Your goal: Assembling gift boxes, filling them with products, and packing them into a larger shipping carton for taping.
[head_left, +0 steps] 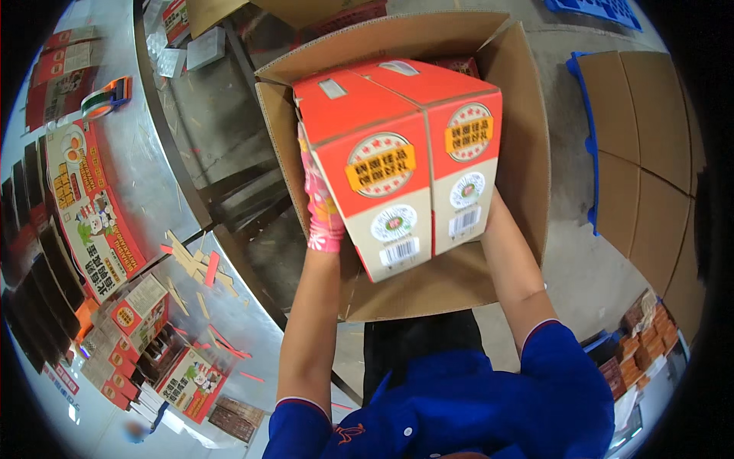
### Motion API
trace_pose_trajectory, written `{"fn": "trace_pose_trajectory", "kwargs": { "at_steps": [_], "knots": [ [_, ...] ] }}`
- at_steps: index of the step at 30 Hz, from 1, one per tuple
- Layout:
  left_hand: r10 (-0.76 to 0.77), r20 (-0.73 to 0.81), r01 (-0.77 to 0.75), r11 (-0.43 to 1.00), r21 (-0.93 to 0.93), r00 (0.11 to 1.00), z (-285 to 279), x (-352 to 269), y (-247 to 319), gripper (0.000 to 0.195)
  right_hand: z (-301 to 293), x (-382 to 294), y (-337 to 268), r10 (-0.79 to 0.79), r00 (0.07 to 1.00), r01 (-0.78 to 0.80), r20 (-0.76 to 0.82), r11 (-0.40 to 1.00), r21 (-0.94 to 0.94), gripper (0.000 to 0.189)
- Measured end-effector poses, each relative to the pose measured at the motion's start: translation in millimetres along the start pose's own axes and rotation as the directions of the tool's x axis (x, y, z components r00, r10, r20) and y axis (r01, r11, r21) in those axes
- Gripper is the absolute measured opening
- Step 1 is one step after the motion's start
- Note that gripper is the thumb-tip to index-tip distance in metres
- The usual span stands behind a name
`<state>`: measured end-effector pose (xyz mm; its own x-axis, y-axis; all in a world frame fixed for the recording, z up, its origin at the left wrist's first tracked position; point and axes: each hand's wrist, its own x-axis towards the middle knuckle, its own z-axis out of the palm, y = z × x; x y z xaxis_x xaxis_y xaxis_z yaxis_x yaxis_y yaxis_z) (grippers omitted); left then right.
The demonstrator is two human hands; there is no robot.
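Two red and cream printed cartons (395,172) are held side by side, tilted, over and partly inside a large open corrugated cardboard box (516,143). My left hand (321,201), in a pink flowered glove, presses on their left side; its fingertips are hidden. My right hand (491,209) is at their right side and almost wholly hidden behind the right carton, with only the wrist area showing. A dark red patterned package (459,66) shows inside the box behind the cartons.
Left, a metal table (155,195) bears printed cartons (92,206), a tape dispenser (109,98) and cardboard strips (200,264). Right, flattened cardboard boxes (636,155) lie on a blue pallet (593,155). Another blue pallet (602,12) lies at the top right.
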<state>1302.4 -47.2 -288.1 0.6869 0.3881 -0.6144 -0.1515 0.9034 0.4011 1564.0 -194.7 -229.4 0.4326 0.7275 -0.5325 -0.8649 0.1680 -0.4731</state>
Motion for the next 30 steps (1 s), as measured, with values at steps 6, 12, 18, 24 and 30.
{"fn": "trace_pose_trajectory", "kwargs": {
  "at_steps": [6, 12, 18, 24, 30],
  "knots": [
    [0.032, -0.101, -0.029, 0.999, 0.031, 0.994, 16.0, 5.7, 15.7, 0.069, 12.2, 8.3, 15.7, 0.025, 0.996, -0.025, -0.083, 1.0, 0.001, 0.06],
    [0.08, -0.195, -0.067, 0.995, 0.07, 0.978, 46.6, 20.1, 25.2, 0.069, 6.8, 26.9, 26.1, 0.14, 0.955, -0.158, -0.261, 0.986, -0.052, 0.059],
    [0.092, -0.28, -0.056, 0.99, 0.133, 0.956, 79.0, 6.0, 29.2, 0.069, 1.2, 43.3, 4.5, 0.211, 0.935, -0.234, -0.286, 0.971, -0.046, 0.055],
    [0.087, -0.332, -0.011, 0.974, 0.225, 0.939, 126.2, -5.0, 42.2, 0.069, 22.8, 54.1, -12.6, 0.23, 0.911, -0.284, -0.343, 0.952, -0.116, 0.048],
    [0.356, -0.124, -0.272, 0.859, 0.434, 0.926, 114.4, -49.6, 18.7, 0.058, 32.2, 45.8, -13.0, 0.295, 0.926, -0.304, -0.235, 0.953, -0.004, 0.058]
  ]
}}
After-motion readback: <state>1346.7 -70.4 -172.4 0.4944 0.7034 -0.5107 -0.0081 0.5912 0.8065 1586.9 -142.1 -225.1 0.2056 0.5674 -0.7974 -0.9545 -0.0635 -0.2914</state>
